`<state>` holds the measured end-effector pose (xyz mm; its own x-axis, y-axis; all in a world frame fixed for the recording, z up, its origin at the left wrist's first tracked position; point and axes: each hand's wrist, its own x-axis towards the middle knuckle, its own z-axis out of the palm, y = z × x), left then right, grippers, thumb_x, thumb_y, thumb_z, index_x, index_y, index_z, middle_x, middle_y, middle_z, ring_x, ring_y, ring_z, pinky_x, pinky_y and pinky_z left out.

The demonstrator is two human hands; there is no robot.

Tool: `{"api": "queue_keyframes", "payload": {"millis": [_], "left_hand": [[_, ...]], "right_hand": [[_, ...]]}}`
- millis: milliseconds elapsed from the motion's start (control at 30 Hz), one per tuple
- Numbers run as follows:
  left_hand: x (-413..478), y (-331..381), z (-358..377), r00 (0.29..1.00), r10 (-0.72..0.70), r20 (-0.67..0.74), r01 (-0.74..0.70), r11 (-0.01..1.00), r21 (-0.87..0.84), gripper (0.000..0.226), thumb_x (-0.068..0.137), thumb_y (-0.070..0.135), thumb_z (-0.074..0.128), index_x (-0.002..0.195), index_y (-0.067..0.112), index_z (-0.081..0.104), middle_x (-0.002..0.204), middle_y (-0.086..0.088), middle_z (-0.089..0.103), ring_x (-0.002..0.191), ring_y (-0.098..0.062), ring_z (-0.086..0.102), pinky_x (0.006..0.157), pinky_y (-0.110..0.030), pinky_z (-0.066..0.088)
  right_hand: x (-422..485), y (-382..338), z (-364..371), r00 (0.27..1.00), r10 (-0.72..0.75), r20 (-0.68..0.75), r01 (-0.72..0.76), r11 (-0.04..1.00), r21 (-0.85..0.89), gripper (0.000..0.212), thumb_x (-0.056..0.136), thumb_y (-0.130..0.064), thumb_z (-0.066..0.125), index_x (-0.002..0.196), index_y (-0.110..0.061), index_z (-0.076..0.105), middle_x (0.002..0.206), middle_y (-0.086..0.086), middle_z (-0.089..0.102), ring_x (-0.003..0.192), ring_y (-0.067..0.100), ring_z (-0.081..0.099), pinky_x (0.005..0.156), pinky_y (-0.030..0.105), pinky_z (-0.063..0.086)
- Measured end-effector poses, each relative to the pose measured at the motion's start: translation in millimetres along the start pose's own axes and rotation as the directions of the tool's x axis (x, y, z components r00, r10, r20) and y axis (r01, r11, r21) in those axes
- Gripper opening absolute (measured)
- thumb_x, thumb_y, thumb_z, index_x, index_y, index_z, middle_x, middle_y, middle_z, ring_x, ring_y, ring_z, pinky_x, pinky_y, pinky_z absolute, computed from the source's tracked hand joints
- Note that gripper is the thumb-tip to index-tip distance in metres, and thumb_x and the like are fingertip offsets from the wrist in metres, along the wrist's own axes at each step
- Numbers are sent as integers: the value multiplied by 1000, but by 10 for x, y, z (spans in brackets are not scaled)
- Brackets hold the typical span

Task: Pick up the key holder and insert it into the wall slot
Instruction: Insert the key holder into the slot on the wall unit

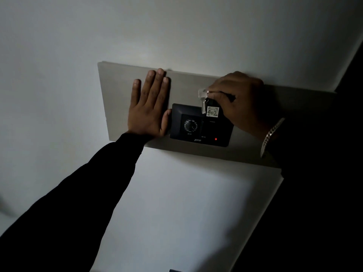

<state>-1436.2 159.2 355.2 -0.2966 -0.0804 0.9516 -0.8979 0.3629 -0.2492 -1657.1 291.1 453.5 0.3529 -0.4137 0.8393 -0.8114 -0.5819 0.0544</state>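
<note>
Key holder point(213, 111): light, stiff tag labelled 402, key dangling beside; sits at wall slot unit point(200, 125) top.
Right hand point(241, 101): pinches holder's upper end.
Left hand point(149, 107): flat, fingers spread, on panel point(115, 91).

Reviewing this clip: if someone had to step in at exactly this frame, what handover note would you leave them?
Left hand: open, flat on the grey wall panel, thumb touching the left edge of the black switch unit. It holds nothing.
Right hand: closed on the key holder, gripped from above; the tag reads 402 and a key dangles beside it.
Position: the key holder sits at the top right of the switch unit, over its slot side. A red light glows low on the unit.
Done: key holder picked up and brought to the unit.
Left: the room is dim, so whether it is seated is unclear; push it down, then release.
</note>
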Motion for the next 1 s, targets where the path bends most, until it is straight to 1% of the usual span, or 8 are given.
{"api": "queue_keyframes", "payload": {"millis": [100, 233, 367, 467, 633, 833, 933, 1000], "left_hand": [[-2, 9, -5, 1000, -1, 11, 1, 1000, 12, 69, 97, 41, 25, 156, 5, 24, 162, -20, 31, 154, -34, 22, 125, -54, 17], [8, 19, -20, 1000, 1, 10, -1, 1000, 14, 69, 98, 41, 25, 155, 4, 25, 162, -20, 31, 154, -35, 23, 125, -55, 18], [10, 7, -7, 1000, 3, 10, -3, 1000, 19, 69, 98, 41, 25, 156, 4, 24, 162, -20, 32, 153, -35, 23, 124, -55, 18], [7, 7, -12, 1000, 0, 11, 0, 1000, 26, 69, 98, 41, 24, 155, 3, 25, 161, -21, 33, 153, -35, 23, 124, -55, 19], [19, 18, -10, 1000, 2, 19, -2, 1000, 22, 69, 97, 40, 26, 154, 2, 28, 160, -22, 35, 152, -36, 25, 123, -56, 20], [-5, -12, 38, 1000, 5, -3, -5, 1000, 16, 69, 98, 41, 23, 156, 4, 21, 161, -22, 32, 153, -37, 23, 125, -54, 17], [-11, -15, 55, 1000, 11, 0, -11, 1000, 26, 69, 98, 41, 21, 157, 4, 18, 161, -22, 32, 152, -37, 24, 124, -56, 19], [-18, -19, 43, 1000, 4, 14, -5, 1000, 25, 70, 98, 42, 20, 157, 5, 15, 162, -22, 31, 154, -36, 20, 125, -56, 18]], "right_hand": [[-100, 68, 84, 998, -6, -58, 5, 1000, -6, 14, 85, -1, 59, 88, -1, 73, 95, 13, 70, 89, 25, 65, 78, 33, 52], [-88, 122, 111, 996, -64, -67, 62, 997, -44, 13, 86, -3, 59, 85, 1, 71, 92, 13, 69, 86, 27, 64, 76, 37, 52], [-33, 133, 78, 994, -107, -38, 104, 992, -76, 13, 87, -7, 61, 84, -1, 72, 89, 12, 71, 84, 27, 64, 76, 35, 52], [-9, 147, 51, 991, -132, -14, 130, 987, -94, 14, 87, -11, 61, 84, -3, 73, 89, 10, 72, 85, 26, 65, 77, 36, 52], [-55, 210, 73, 989, -144, -27, 142, 986, -88, 16, 90, -14, 59, 88, -8, 74, 92, 7, 72, 88, 22, 66, 79, 34, 53], [-131, 240, 130, 981, -178, -71, 171, 981, -94, 16, 91, -12, 59, 90, -7, 74, 92, 8, 73, 86, 25, 67, 79, 37, 54], [-178, 235, 188, 974, -176, -145, 165, 983, -86, 12, 89, -7, 63, 86, -3, 74, 88, 12, 74, 82, 28, 67, 77, 35, 53], [-198, 223, 199, 971, -168, -170, 156, 984, -84, 12, 88, -6, 64, 85, -2, 74, 88, 12, 74, 82, 28, 67, 78, 34, 53]]}}
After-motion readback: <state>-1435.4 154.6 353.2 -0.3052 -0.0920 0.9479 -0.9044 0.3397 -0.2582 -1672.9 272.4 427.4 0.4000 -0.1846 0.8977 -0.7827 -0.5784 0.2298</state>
